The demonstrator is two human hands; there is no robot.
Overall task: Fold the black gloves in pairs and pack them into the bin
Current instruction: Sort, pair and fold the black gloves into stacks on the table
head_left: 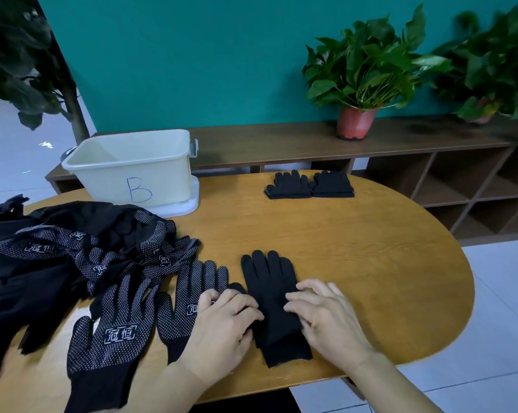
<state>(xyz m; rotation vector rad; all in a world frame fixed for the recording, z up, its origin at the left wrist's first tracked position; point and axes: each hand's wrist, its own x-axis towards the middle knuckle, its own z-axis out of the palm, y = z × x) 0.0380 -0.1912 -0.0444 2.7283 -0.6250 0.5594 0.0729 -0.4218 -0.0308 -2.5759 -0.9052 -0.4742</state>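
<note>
While a plain black glove (pixel 269 296) is lying flat near the front edge of a rounded wooden table (pixel 371 248), its fingers pointing away and its cuff toward the person, both bare hands are resting on it in the head view. The left hand (pixel 222 323) is lying across the glove's left edge with its fingers bent. It is also covering the lower part of a white-dotted black glove (pixel 192 293) lying just beside the plain one. The right hand (pixel 329 317) is coming in from the other side, its bent fingertips sitting on the glove's right edge. Whether either hand is pinching the fabric or only pressing it cannot be told.

A second dotted glove (pixel 108 338) is lying palm up further left, near the table's front edge. Behind it a loose heap of black gloves (pixel 87 242) is spreading over the table's left end. Two folded bundles of black gloves (pixel 309 184) are sitting side by side, touching, at the table's far edge and well apart from the hands. The cream bin (pixel 132 171), marked with a blue letter B, is standing open at the far left on a white lid (pixel 180 205). No gloves are showing in the part of its inside that can be seen. A potted plant (pixel 362 70) is standing on a low wooden shelf (pixel 281 141) against the teal wall behind.
</note>
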